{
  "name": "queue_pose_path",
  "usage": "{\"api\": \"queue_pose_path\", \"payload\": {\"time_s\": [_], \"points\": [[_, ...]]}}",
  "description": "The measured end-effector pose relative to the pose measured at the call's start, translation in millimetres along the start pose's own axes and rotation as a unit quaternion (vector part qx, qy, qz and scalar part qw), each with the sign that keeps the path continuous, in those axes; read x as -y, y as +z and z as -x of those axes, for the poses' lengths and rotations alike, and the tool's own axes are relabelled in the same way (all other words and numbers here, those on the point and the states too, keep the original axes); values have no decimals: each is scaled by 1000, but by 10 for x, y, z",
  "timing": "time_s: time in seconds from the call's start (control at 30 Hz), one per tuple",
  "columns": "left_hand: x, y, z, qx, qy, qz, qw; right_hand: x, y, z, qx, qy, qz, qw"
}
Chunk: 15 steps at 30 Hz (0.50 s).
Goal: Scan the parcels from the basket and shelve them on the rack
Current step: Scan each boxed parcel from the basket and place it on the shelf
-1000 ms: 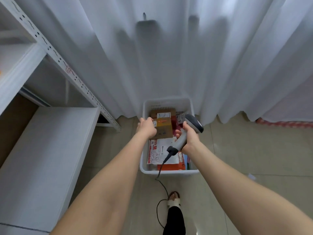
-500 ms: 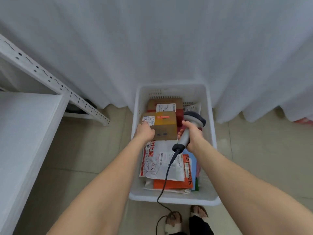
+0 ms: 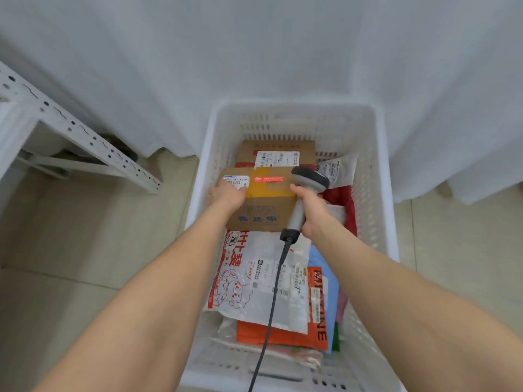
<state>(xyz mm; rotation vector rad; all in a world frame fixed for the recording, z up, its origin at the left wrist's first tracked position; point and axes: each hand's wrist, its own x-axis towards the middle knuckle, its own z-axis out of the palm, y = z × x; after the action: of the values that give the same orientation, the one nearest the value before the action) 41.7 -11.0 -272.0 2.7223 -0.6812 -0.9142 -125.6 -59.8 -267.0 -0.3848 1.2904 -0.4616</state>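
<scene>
Over basket (image 3: 382, 193), left hand (image 3: 228, 193) grips box (image 3: 266, 206) — scanner (image 3: 297, 215) beside

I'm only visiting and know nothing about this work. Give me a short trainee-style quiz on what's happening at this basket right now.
1. Fill the gap: in the white slotted plastic basket, the white plastic mailer with red print lies ____ the orange plastic mailer.
2. What does the left hand hold? A) the orange mailer B) the brown cardboard box C) the white mailer
3. True or false: the right hand grips the grey handheld barcode scanner by its handle.
Key: 1 on top of; 2 B; 3 true.
</scene>
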Motion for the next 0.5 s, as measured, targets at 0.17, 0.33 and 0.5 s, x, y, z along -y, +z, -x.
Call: {"api": "queue_pose_path", "payload": {"time_s": [0.17,0.33,0.5], "points": [[-45,36,-94,8,-52,20,998,-3,-96,-113,3,4,-10,1000],[-104,39,-208,48,-62,36,996,92,-165,-206,-12,-10,-11,1000],[-95,144,-312,80,-49,7,996,65,-181,-323,-47,-29,26,998]]}}
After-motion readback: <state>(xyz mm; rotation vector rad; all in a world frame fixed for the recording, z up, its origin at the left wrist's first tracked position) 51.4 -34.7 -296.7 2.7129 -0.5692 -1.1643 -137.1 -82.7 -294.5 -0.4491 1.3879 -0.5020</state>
